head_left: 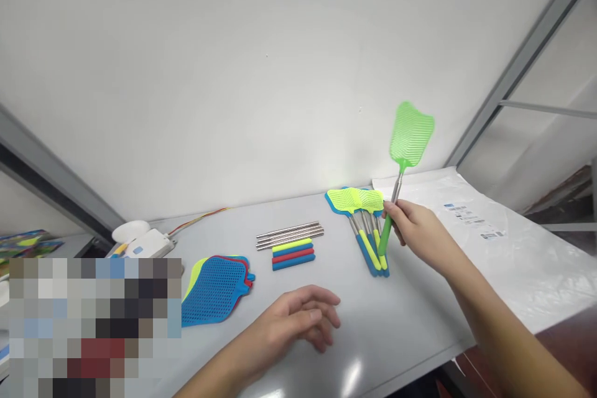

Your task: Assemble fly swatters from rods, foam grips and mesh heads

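Note:
My right hand (pixel 410 224) grips a green fly swatter (pixel 411 135) by its handle, holding it upright with the mesh head at the top. Just left of that hand lie several assembled fly swatters (pixel 366 230) with yellow and blue heads, their handles toward me. My left hand (pixel 303 317) hovers over the table with loosely curled fingers apart and nothing in them. Beyond it are several coloured handle grips (pixel 293 255) in yellow, blue and red, and behind those several metal rods (pixel 289 236). Loose swatter heads (pixel 217 289), blue on top, are stacked to its left.
A grey table (pixel 396 342) stands against a white wall (pixel 280 74). White plastic sheeting (pixel 489 236) with printed labels covers its right side. At the left are a white device (pixel 147 245) and thin coloured wires (pixel 200 216). A pixelated patch hides the lower left corner.

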Demonstrator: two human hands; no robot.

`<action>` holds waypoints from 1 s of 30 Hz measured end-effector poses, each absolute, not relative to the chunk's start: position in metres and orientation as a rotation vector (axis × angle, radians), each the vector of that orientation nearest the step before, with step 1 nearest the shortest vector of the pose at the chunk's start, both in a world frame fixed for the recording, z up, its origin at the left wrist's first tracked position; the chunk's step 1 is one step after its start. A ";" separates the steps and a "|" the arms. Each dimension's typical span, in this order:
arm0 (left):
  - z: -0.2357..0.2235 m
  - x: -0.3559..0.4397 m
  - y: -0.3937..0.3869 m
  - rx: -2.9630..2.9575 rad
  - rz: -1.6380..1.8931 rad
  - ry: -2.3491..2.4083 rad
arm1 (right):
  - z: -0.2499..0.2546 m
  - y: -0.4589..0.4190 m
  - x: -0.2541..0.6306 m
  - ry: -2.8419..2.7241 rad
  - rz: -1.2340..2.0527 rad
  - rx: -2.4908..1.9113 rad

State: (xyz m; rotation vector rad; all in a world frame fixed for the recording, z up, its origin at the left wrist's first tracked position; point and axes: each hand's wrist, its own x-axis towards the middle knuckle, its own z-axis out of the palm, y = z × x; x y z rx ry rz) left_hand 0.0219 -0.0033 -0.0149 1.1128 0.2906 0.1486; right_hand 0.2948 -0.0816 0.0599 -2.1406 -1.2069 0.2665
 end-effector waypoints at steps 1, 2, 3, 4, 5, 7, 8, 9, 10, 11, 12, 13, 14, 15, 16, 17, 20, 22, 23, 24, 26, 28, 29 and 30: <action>-0.015 0.022 -0.003 1.121 0.144 0.292 | 0.061 -0.078 0.304 -1.239 0.271 -2.240; -0.014 0.022 -0.003 1.126 0.145 0.298 | 0.060 -0.074 0.312 -1.264 0.287 -2.303; -0.014 0.021 -0.002 1.129 0.148 0.304 | 0.058 -0.068 0.318 -1.292 0.323 -2.349; -0.014 0.021 -0.001 1.131 0.153 0.308 | 0.055 -0.062 0.321 -1.314 0.365 -2.374; -0.013 0.021 0.000 1.131 0.158 0.309 | 0.052 -0.056 0.324 -1.326 0.398 -2.394; -0.013 0.020 0.001 1.129 0.168 0.314 | 0.045 -0.047 0.325 -1.345 0.449 -2.440; -0.013 0.020 0.002 1.124 0.171 0.317 | 0.043 -0.044 0.324 -1.353 0.468 -2.459; -0.013 0.020 0.003 1.120 0.171 0.319 | 0.040 -0.042 0.323 -1.363 0.482 -2.475; -0.013 0.020 0.003 1.117 0.169 0.321 | 0.038 -0.041 0.321 -1.375 0.489 -2.490; -0.012 0.020 0.003 1.115 0.163 0.322 | 0.036 -0.040 0.319 -1.389 0.488 -2.503; -0.012 0.020 0.004 1.113 0.160 0.324 | 0.034 -0.039 0.317 -1.404 0.478 -2.517; -0.012 0.021 0.004 1.110 0.156 0.325 | 0.033 -0.038 0.314 -1.418 0.456 -2.531; -0.012 0.021 0.004 1.107 0.154 0.326 | 0.032 -0.037 0.312 -1.432 0.423 -2.545; -0.012 0.021 0.004 1.103 0.153 0.327 | 0.030 -0.037 0.311 -1.446 0.384 -2.558; -0.012 0.021 0.004 1.099 0.152 0.327 | 0.029 -0.037 0.309 -1.457 0.344 -2.570; -0.011 0.021 0.005 1.095 0.151 0.328 | 0.028 -0.037 0.309 -1.468 0.307 -2.582; -0.011 0.020 0.005 1.085 0.146 0.332 | 0.022 -0.038 0.308 -1.488 0.231 -2.621; -0.011 0.020 0.005 1.082 0.143 0.335 | 0.018 -0.038 0.309 -1.497 0.198 -2.646; -0.011 0.020 0.005 1.080 0.143 0.336 | 0.016 -0.038 0.308 -1.503 0.187 -2.655; -0.011 0.020 0.006 1.078 0.143 0.336 | 0.013 -0.038 0.308 -1.508 0.177 -2.665; -0.011 0.020 0.006 1.069 0.143 0.333 | 0.010 -0.037 0.307 -1.515 0.164 -2.682; -0.012 0.020 0.007 1.059 0.145 0.335 | 0.007 -0.037 0.305 -1.519 0.152 -2.694; -0.012 0.020 0.007 1.056 0.146 0.338 | 0.007 -0.036 0.304 -1.521 0.147 -2.698; -0.012 0.020 0.007 1.056 0.147 0.340 | 0.007 -0.036 0.303 -1.525 0.143 -2.700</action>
